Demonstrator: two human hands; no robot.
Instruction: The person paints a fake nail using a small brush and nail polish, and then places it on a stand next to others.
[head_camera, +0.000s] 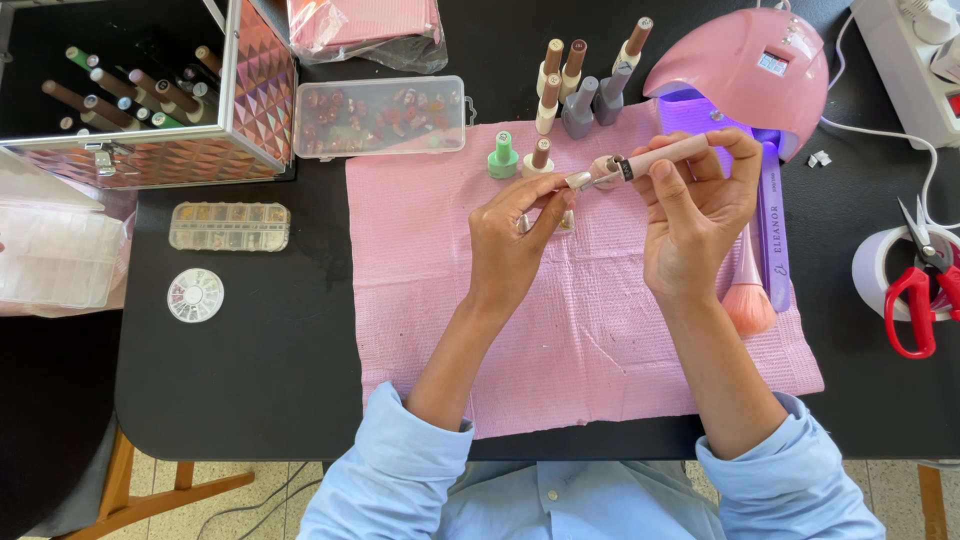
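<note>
Right hand (695, 215) gripped brush (655, 158), long axis near level, tip pointing left at nail tip (578, 180), probably pinched by left hand (510, 240). Clear rectangular box (380, 116) behind pink mat (560, 330).

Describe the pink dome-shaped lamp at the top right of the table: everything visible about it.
The pink lamp is a smooth, glossy, plastic-looking dome standing at the table's far right edge. A small rectangular display sits on its top. Its open mouth faces the person and glows violet inside, so it appears switched on. Its front edge meets the pink mat. The right hand, holding a pale brush handle, is just in front of the opening; neither hand touches it.
</note>
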